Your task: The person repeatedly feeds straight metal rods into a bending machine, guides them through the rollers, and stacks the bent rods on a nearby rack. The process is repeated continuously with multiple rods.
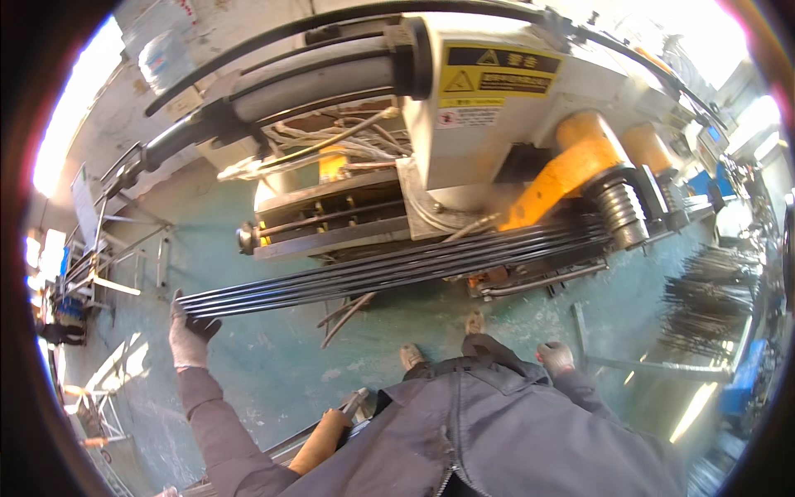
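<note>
Head view: a bundle of long, slim dark rods (pixel 373 277), straight, smooth and glossy, lies side by side from the machine (pixel 480 157) out to the left, slightly fanned. Left hand (pixel 192 333), in a pale glove with dark fingertips, is at the rods' free ends, thumb below and fingers above; cannot tell whether it closes on them. Right hand (pixel 556 358) is curled, well apart from left hand and rods, near the jacket (pixel 497 422); cannot tell whether it holds anything. Machine housing pale, flat-faced, with a yellow warning label (pixel 499 70); orange-yellow painted arm (pixel 563 182) slopes down beside a ridged metal cylinder (pixel 621 217), near which the rods' right-hand part passes. Pale cables (pixel 348 141) hang tangled above a squared metal rail (pixel 331 236). Edges: the bundle's lower edge runs above the floor (pixel 281 364), green, worn and scuffed; open floor lies between it and the shoes (pixel 411 356), and between left hand and the thin-legged metal frame (pixel 161 261). At right, a rough heap of thin dark bars (pixel 704 298) bounds the room beyond right hand.
</note>
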Available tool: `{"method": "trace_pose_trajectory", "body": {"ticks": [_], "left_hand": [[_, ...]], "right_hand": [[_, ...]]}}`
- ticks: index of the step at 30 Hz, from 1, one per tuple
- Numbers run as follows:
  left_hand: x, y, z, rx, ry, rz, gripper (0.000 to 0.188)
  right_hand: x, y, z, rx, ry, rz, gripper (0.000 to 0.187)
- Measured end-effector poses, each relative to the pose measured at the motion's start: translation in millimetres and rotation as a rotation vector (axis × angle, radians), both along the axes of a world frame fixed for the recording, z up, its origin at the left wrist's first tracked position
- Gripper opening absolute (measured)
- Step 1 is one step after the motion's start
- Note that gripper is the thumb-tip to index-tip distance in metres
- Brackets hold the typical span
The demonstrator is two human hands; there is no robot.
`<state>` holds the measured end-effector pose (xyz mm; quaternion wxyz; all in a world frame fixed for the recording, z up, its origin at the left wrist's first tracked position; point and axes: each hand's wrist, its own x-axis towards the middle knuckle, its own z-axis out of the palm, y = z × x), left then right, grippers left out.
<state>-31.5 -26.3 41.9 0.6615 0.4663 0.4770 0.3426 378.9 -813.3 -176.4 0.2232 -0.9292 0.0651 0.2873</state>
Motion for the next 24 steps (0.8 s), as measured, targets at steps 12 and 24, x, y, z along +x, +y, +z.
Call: {"method": "trace_pose_trajectory", "body": {"ticks": [12, 24], "left_hand": [[65, -89, -49, -0.175, -0.367, 0.504, 0.067], [295, -326, -237, -0.523, 0.002, -0.112, 0.037]], "right_hand": [[152, -11, -71, 0.188, 0.109, 0.114, 0.046], [263, -78, -58, 0.059, -0.109, 0.189, 0.054]]}}
